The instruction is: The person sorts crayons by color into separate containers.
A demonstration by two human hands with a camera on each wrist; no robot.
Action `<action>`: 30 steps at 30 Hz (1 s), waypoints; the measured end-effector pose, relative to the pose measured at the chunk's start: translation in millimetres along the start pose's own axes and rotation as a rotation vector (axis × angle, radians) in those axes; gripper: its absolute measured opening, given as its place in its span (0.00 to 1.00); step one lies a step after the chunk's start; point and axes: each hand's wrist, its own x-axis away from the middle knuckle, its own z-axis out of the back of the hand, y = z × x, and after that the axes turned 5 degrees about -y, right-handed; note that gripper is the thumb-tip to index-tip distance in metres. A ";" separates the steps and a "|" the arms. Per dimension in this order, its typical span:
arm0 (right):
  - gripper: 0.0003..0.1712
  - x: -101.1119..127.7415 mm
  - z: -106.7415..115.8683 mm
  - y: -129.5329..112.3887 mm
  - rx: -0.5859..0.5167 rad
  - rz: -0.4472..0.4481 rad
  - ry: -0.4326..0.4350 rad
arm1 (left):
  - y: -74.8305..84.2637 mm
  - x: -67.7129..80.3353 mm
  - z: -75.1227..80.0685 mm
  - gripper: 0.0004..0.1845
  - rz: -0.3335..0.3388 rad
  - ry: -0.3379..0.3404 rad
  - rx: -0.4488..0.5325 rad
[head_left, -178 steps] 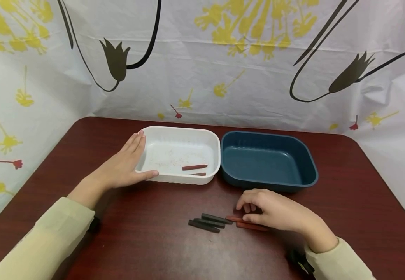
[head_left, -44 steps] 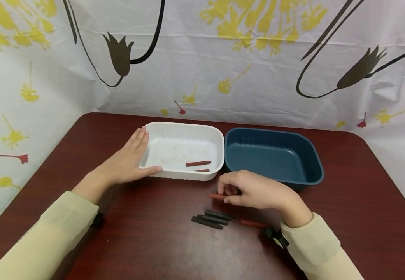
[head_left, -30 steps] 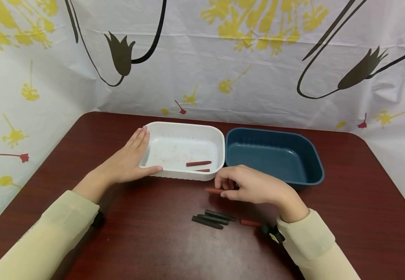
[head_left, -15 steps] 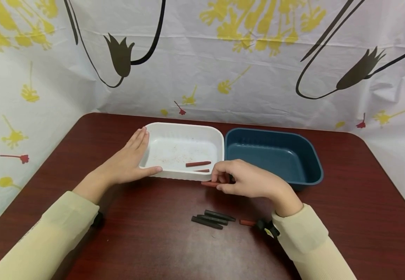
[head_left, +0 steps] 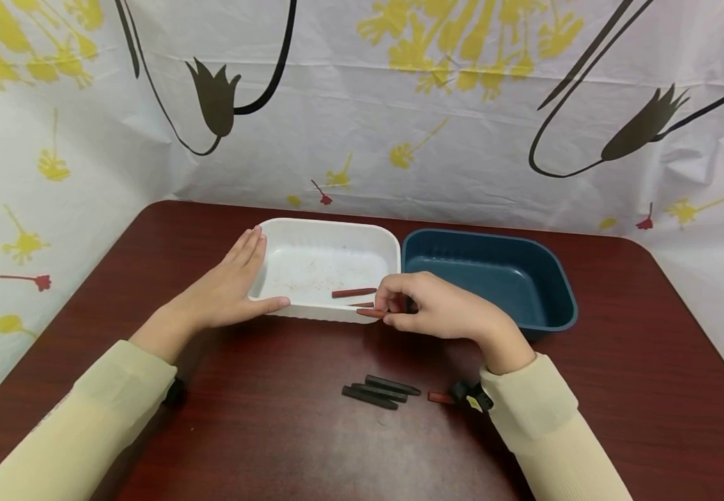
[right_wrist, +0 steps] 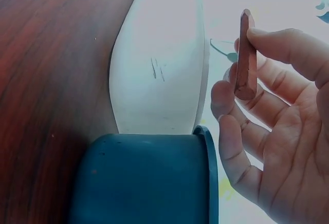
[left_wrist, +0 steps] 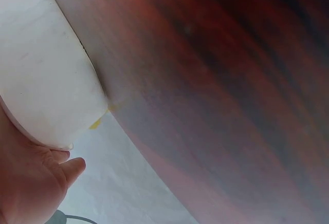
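A white sheet printed with yellow flowers and black tulip outlines (head_left: 211, 97) hung behind a dark red-brown table (head_left: 261, 431). On the table a white tray (head_left: 330, 233) and a dark blue tray (head_left: 493, 240) stood side by side, touching or nearly so. The left hand (head_left: 227, 292) lay flat against the white tray's left wall, its fingers straight and thumb along the near rim. The right hand (head_left: 437, 313) pinched a reddish-brown crayon (head_left: 371, 313) between thumb and curled fingers (right_wrist: 277, 41), holding it at the near right corner of the white tray, its tip pointing left. Two more reddish-brown crayons (head_left: 354, 293) lay inside that tray. Three black crayons (head_left: 377, 392) lay together on the table nearer the person, and another reddish-brown one (head_left: 439, 398) just beside them by the right sleeve (head_left: 537, 410).
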 end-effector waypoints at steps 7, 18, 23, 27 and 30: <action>0.05 -10.0 4.3 4.4 -0.050 -0.042 0.017 | -1.2 -0.3 0.1 0.62 0.006 0.006 -0.005; 0.04 -25.2 9.1 11.0 -0.041 -0.024 0.032 | -1.1 -1.1 -0.2 0.62 0.001 0.013 -0.023; 0.04 -31.2 9.3 10.4 -0.051 -0.038 0.038 | -1.5 -1.6 0.0 0.62 0.000 0.018 -0.028; 0.04 -35.4 8.1 12.0 -0.070 -0.046 0.044 | -2.1 -2.2 -0.6 0.62 0.003 0.009 -0.030; 0.03 -37.6 6.9 13.4 -0.087 -0.045 0.050 | -2.3 -2.4 -1.5 0.62 0.008 -0.003 -0.024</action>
